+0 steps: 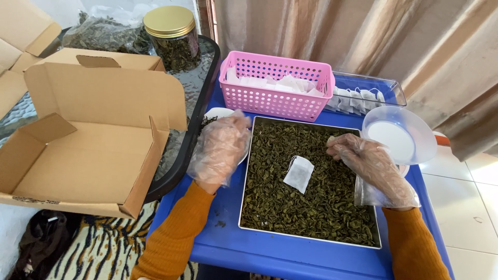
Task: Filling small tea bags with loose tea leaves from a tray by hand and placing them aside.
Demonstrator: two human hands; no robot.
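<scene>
A single small tea bag [299, 173] of thin, white, papery mesh lies flat and slightly crooked on a bed of crinkled, dark green dried leaves that fills one shallow, square metal tray [244, 207], about midway between two hands in loose, clear plastic gloves. The left hand [220, 148] hovers at the tray's left edge with its fingers loosely spread and holding nothing, while the right hand [371, 163] has its fingertips pressed together over the leaves, though what they pinch cannot be told. Behind the tray stands one pink perforated plastic basket [275, 98] of more white bags.
</scene>
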